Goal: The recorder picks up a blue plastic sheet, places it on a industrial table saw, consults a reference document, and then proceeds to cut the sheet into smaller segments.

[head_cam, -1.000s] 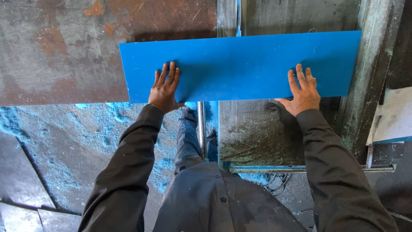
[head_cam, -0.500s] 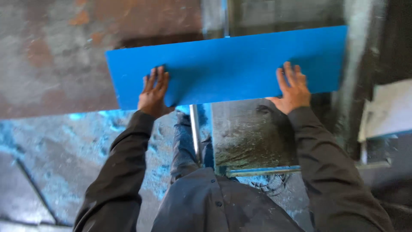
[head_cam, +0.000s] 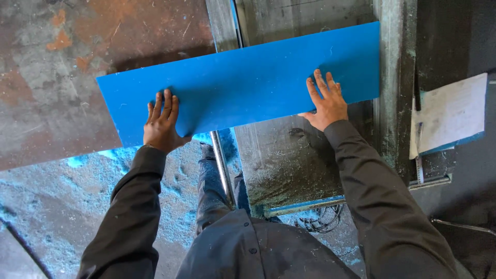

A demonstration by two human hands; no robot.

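Observation:
A long blue plastic sheet (head_cam: 243, 82) lies across a rusty metal table (head_cam: 62, 77) and a grey machine bed (head_cam: 289, 155). My left hand (head_cam: 161, 121) lies flat on the sheet's near left part, fingers stretched out and thumb at the near edge. My right hand (head_cam: 324, 101) presses flat on the near right part in the same way. Neither hand curls around the sheet. Its right end reaches a greenish metal rail (head_cam: 395, 77).
A thin upright blade or slot (head_cam: 236, 20) runs away from me behind the sheet's middle. A steel rod (head_cam: 221, 165) stands by my legs. Blue shavings (head_cam: 62, 206) cover the floor. A white board (head_cam: 449, 113) rests at the right.
The view has shifted, so the sheet and hands sit further left in frame. Both hands stay flat on the sheet, which keeps its place against the rail.

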